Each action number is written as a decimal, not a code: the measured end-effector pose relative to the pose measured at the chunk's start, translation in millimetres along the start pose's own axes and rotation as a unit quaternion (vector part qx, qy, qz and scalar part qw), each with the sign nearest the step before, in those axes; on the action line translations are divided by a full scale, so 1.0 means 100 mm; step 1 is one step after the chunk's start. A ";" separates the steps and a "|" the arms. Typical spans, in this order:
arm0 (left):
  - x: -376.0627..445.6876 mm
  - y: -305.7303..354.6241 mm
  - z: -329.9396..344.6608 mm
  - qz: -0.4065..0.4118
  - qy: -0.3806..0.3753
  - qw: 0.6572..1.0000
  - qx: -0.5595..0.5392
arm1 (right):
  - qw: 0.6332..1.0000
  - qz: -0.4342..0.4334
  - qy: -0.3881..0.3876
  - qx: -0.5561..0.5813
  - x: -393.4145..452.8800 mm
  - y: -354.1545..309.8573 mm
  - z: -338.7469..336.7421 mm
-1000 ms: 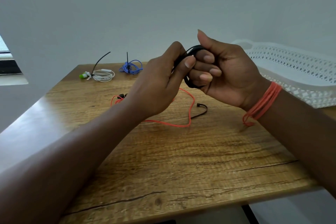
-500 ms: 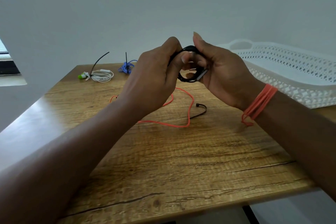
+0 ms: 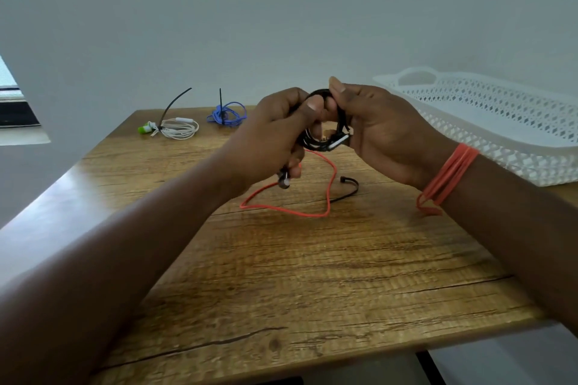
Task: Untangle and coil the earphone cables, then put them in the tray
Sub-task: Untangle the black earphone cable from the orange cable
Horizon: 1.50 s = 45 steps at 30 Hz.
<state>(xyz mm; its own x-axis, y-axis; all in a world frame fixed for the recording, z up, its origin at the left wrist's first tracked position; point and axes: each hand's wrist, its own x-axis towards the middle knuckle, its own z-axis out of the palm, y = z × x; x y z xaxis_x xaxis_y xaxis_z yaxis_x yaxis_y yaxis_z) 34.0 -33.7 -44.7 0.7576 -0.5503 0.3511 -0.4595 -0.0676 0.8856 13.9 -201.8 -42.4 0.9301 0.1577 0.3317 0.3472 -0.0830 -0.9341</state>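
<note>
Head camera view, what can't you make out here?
- Black earphone cable coil: mostly hidden by left hand and right hand.
- White perforated plastic tray: cut off by the right edge.
- Loose orange earphone cable: far end hidden behind the left hand.

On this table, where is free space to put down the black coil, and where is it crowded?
Free: the near wooden table, between the forearms, below the orange cable. Crowded: the far left edge with the white bundle and blue bundle; the white tray fills the right.
</note>
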 end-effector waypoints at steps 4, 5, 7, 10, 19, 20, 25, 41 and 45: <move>0.01 0.01 0.00 -0.014 -0.072 0.976 -0.204 | 0.988 -0.002 -0.020 0.150 0.00 -0.02 0.04; 0.01 0.01 0.00 -0.015 -0.084 0.969 -0.233 | 0.983 -0.002 -0.027 0.180 0.00 -0.03 0.05; 0.02 0.00 0.00 -0.013 -0.096 0.964 -0.248 | 0.978 -0.005 -0.041 0.202 0.00 -0.04 0.06; 0.04 -0.02 -0.01 0.001 -0.071 0.975 -0.210 | 0.989 -0.003 -0.023 0.149 0.00 -0.02 0.06; 0.03 0.03 -0.14 0.031 -0.042 0.998 -0.032 | 0.991 -0.019 0.058 -0.119 -0.01 -0.07 0.03; 0.03 0.04 -0.15 0.025 -0.042 0.999 -0.025 | 0.989 -0.020 0.065 -0.129 -0.01 -0.07 0.03; 0.04 0.05 -0.19 -0.005 -0.058 0.998 0.008 | 0.986 -0.027 0.011 -0.162 -0.02 -0.03 0.04; 0.06 -0.09 -0.09 0.001 -0.048 0.983 -0.177 | 0.994 -0.010 -0.012 0.105 0.00 -0.03 0.07; 0.06 -0.12 -0.10 -0.001 -0.024 0.983 -0.184 | 0.998 0.000 0.032 -0.045 0.02 0.05 0.02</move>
<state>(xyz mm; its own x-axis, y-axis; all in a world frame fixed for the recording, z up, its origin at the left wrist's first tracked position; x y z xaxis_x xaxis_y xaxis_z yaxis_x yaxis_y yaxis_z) 49.3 -27.8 -50.2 0.7315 -0.5893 0.3430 -0.2532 0.2323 0.9391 17.6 -199.8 -46.3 0.9352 0.0944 0.3414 0.3531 -0.1723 -0.9196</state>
